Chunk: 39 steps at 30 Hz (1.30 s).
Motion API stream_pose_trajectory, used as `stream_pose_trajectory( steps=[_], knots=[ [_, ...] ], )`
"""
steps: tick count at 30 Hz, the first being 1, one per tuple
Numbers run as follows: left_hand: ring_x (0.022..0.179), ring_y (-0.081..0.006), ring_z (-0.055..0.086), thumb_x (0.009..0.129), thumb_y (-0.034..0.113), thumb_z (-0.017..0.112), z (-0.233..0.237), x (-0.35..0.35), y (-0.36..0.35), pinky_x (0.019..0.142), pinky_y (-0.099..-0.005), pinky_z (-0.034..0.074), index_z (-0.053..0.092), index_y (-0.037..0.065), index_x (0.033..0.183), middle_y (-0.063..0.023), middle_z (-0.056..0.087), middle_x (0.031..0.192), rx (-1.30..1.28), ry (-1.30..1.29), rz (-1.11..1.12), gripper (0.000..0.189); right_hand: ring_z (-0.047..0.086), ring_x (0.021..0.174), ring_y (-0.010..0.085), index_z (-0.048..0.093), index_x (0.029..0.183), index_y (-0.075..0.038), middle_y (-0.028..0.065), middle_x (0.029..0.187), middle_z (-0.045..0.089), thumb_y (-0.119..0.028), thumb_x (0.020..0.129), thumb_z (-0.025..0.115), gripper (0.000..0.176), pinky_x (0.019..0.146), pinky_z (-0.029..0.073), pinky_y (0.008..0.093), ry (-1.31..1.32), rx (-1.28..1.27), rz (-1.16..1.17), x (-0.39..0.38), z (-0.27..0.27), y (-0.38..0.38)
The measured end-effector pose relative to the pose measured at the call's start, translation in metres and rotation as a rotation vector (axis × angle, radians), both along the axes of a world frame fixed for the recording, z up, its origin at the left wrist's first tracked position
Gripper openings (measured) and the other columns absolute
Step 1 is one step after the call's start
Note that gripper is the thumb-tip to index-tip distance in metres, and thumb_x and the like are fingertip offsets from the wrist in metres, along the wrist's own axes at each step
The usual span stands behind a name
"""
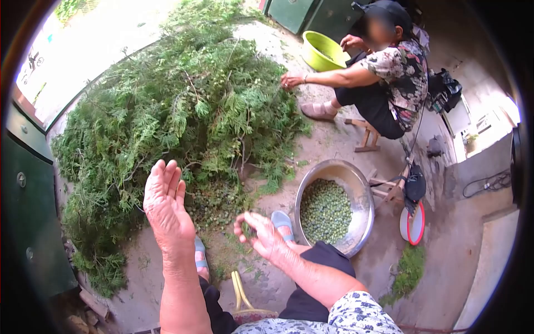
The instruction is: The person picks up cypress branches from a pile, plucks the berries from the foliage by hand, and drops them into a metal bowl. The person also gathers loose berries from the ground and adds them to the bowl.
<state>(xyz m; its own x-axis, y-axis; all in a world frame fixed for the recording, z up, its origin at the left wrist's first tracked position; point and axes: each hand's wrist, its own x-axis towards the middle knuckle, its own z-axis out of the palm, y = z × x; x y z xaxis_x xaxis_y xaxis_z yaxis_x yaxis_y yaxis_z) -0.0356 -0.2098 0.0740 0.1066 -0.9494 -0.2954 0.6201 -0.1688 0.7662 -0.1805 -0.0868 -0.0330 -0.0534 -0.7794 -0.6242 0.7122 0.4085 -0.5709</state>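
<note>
My left hand (pixel 168 203) is raised, palm up, with its fingers stretched out and nothing in it. Lower and to its right, my right hand (pixel 262 235) has its fingers curled in; a small dark green bit shows between them, too small to name. Beyond both hands lies a large heap of cut evergreen branches (pixel 189 106), with small round cones among the sprigs at its near edge. Right of my right hand, a metal basin (pixel 364 211) stands on the floor, partly filled with small green cones (pixel 325 211).
Across the heap a co-worker (pixel 400 72) sits on a low wooden stool (pixel 364 133), one hand at the branches, the other by a yellow-green basin (pixel 317 47). At right are a red-rimmed white bucket (pixel 413 225) and loose green sprigs (pixel 409 273). Green metal doors (pixel 33 222) stand left.
</note>
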Motion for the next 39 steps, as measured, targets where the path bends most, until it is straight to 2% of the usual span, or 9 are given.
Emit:
stream_pose_trajectory(
  steps=[8,10,12,15,17,19,23,28,39],
  knots=[
    [0.104,-0.0188,0.055,0.092,0.030,0.057,-0.006,0.033,-0.018,0.095,-0.0357,0.041,0.055,0.005,0.112,-0.0064,0.061,0.108,0.188,0.260,0.089,0.032,0.058,0.060,0.0201,0.057,0.098,-0.006,0.0075,0.077,0.058,-0.025,0.091,0.056,0.021,0.047,0.046,0.0322,-0.002,0.802,0.160,0.040,-0.188,0.148],
    [0.102,-0.0190,0.056,0.091,0.029,0.058,-0.008,0.046,-0.024,0.093,-0.0365,0.044,0.057,0.006,0.106,-0.0056,0.061,0.105,0.197,0.281,0.114,0.027,0.058,0.058,0.0222,0.055,0.098,-0.009,0.0078,0.075,0.057,-0.024,0.090,0.056,0.017,0.043,0.045,0.0332,-0.236,0.700,0.032,0.037,-0.213,0.158],
    [0.102,-0.0193,0.055,0.091,0.029,0.058,-0.011,0.055,-0.028,0.092,-0.0355,0.044,0.055,0.004,0.108,-0.0071,0.060,0.106,0.204,0.290,0.125,0.030,0.059,0.064,0.0253,0.053,0.093,-0.012,0.0077,0.075,0.056,-0.023,0.091,0.055,0.011,0.044,0.050,0.0375,-0.170,0.398,-0.089,0.022,-0.199,0.075],
    [0.100,-0.0208,0.056,0.092,0.026,0.058,-0.013,0.062,-0.031,0.091,-0.0366,0.045,0.055,0.003,0.106,-0.0081,0.060,0.106,0.202,0.318,0.129,0.028,0.059,0.091,0.0311,0.044,0.115,0.000,0.0183,0.107,0.055,-0.041,0.093,0.049,0.047,0.076,0.053,0.0463,-0.168,-0.269,-0.085,-0.036,-0.074,-0.130],
    [0.100,-0.0210,0.056,0.092,0.025,0.057,-0.012,0.065,-0.029,0.091,-0.0371,0.046,0.055,0.002,0.106,-0.0088,0.059,0.106,0.218,0.306,0.135,0.027,0.052,0.108,0.0320,0.033,0.127,0.003,0.0215,0.118,0.048,-0.038,0.093,0.051,0.056,0.094,0.045,0.0487,0.072,-0.372,-0.187,-0.046,0.022,-0.189],
    [0.101,-0.0207,0.056,0.092,0.024,0.056,-0.016,0.065,-0.028,0.091,-0.0366,0.046,0.054,0.002,0.106,-0.0093,0.059,0.107,0.172,0.302,0.075,0.026,0.055,0.107,0.0301,0.038,0.122,0.003,0.0202,0.114,0.052,-0.027,0.090,0.059,0.048,0.090,0.048,0.0458,0.113,-0.533,-0.093,-0.055,0.015,-0.201],
    [0.099,-0.0200,0.055,0.093,0.023,0.055,-0.019,0.067,-0.022,0.090,-0.0350,0.046,0.054,0.001,0.107,-0.0089,0.059,0.105,0.161,0.317,0.023,0.025,0.062,0.083,0.0258,0.040,0.127,0.005,0.0192,0.100,0.059,-0.028,0.083,0.067,0.061,0.073,0.056,0.0367,0.326,-0.176,0.006,-0.046,-0.105,-0.131],
    [0.097,-0.0181,0.056,0.093,0.023,0.055,-0.019,0.064,-0.010,0.088,-0.0329,0.047,0.054,0.001,0.111,-0.0081,0.059,0.104,0.197,0.365,-0.053,0.029,0.063,0.075,0.0251,0.048,0.112,0.000,0.0150,0.092,0.058,-0.019,0.091,0.054,0.029,0.065,0.056,0.0401,0.093,0.332,-0.212,-0.012,-0.266,0.013],
    [0.101,-0.0223,0.059,0.099,0.023,0.042,-0.019,0.075,0.004,0.092,-0.0389,0.046,0.051,0.001,0.122,-0.0108,0.061,0.110,0.199,0.410,-0.165,0.033,0.058,0.094,0.0317,0.038,0.129,0.001,0.0178,0.112,0.053,-0.013,0.089,0.058,0.046,0.075,0.053,0.0433,0.216,0.689,-0.532,0.026,-0.301,-0.044]
  ],
)
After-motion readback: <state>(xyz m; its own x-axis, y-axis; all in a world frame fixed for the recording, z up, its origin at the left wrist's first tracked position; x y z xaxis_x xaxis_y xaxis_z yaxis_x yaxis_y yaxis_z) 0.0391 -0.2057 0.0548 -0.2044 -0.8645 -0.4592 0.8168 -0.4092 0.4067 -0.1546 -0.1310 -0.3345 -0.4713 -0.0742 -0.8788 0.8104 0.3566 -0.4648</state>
